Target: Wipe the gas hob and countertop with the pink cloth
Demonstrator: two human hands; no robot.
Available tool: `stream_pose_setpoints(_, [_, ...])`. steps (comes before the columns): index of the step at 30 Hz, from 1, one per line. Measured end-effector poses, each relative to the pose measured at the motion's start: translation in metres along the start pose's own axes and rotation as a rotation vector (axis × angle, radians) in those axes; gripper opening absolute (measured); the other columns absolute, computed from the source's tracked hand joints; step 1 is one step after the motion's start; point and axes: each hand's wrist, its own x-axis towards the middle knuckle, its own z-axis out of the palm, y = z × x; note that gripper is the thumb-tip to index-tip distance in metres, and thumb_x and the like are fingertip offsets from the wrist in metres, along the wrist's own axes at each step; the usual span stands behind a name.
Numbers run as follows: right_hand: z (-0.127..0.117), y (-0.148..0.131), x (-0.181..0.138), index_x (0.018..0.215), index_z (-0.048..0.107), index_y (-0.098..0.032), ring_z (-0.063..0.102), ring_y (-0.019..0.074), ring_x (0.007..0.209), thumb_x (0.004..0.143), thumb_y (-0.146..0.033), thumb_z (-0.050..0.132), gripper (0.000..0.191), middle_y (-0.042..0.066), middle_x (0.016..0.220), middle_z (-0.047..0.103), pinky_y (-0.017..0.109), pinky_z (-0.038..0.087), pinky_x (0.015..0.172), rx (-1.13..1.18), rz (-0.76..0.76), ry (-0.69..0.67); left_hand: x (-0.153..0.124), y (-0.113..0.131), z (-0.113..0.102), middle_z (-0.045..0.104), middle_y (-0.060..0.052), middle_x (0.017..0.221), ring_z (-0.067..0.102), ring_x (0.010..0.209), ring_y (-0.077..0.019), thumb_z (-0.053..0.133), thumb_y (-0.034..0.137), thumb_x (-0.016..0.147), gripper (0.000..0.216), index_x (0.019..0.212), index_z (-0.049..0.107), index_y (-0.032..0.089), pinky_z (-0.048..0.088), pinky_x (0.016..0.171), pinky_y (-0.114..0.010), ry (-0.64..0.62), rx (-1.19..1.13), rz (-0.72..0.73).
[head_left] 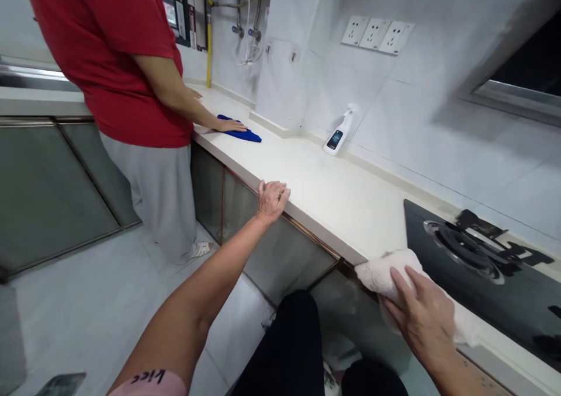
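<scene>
A long, smooth cream-white countertop (333, 188) carries a flat deep-blue cloth (252, 136) and, near its back lip (381, 174), a white plastic spray bottle (344, 128) with a dark label (335, 140). A black, flat-topped gas hob (495, 297) with a round burner (467, 250) is set into it, and a fluffy pale pink cloth (384, 272) lies over the front edge (307, 218) nearby.
</scene>
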Motion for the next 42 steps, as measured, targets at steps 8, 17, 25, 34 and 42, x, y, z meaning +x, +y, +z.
stream_pose_setpoints(8, [0.025, -0.151, 0.164, 0.155, 0.041, -0.021, 0.044, 0.0464, 0.134, 0.09, -0.027, 0.069, 0.072, 0.021, 0.156, 0.045, 0.056, 0.047, 0.098, 0.049, -0.16, -0.184, -0.003, -0.009, -0.001, 0.075, -0.003, 0.127, 0.057, 0.133, -0.0202, 0.038, 0.036, 0.108, 0.038, 0.103, 0.075, 0.025, 0.012, 0.13, -0.05, -0.024, -0.017, 0.026])
stream_pose_setpoints(17, [0.034, -0.228, 0.257, 0.156, 0.041, -0.021, 0.045, 0.041, 0.138, 0.09, -0.03, 0.072, 0.073, 0.018, 0.162, 0.041, 0.052, 0.046, 0.104, 0.123, -0.147, -0.292, 0.01, -0.032, -0.011, 0.075, -0.007, 0.126, 0.061, 0.129, -0.0223, 0.026, 0.039, 0.109, 0.05, 0.119, 0.072, 0.023, 0.023, 0.126, -0.051, -0.057, 0.006, 0.063])
stream_pose_setpoints(25, [0.027, -0.121, 0.13, 0.157, 0.044, -0.03, 0.05, 0.0365, 0.132, 0.093, -0.035, 0.072, 0.07, 0.014, 0.162, 0.045, 0.047, 0.044, 0.099, 0.11, -0.146, -0.034, 0.008, -0.027, -0.006, 0.078, -0.006, 0.121, 0.064, 0.127, -0.0224, 0.029, 0.043, 0.107, 0.047, 0.099, 0.072, 0.025, 0.02, 0.125, -0.052, 0.043, -0.031, 0.098])
stream_pose_setpoints(34, [-0.014, 0.062, -0.057, 0.148, 0.052, -0.031, 0.058, 0.0319, 0.129, 0.093, -0.038, 0.074, 0.059, 0.014, 0.144, 0.06, 0.046, 0.048, 0.1, 0.013, -0.135, 0.182, 0.012, -0.027, 0.003, 0.078, -0.007, 0.116, 0.065, 0.124, -0.0243, 0.037, 0.042, 0.102, 0.037, 0.096, 0.069, 0.024, 0.018, 0.126, -0.053, 0.097, -0.013, 0.083])
stream_pose_setpoints(42, [-0.055, 0.192, -0.189, 0.13, 0.065, -0.026, 0.069, 0.0371, 0.1, 0.092, -0.055, 0.068, 0.048, 0.021, 0.13, 0.066, 0.049, 0.05, 0.078, -0.193, 0.08, 0.103, 0.01, -0.023, 0.004, 0.077, -0.007, 0.118, 0.063, 0.124, -0.0247, 0.039, 0.045, 0.102, 0.034, 0.096, 0.066, 0.025, 0.018, 0.126, -0.054, 0.092, 0.0, 0.077])
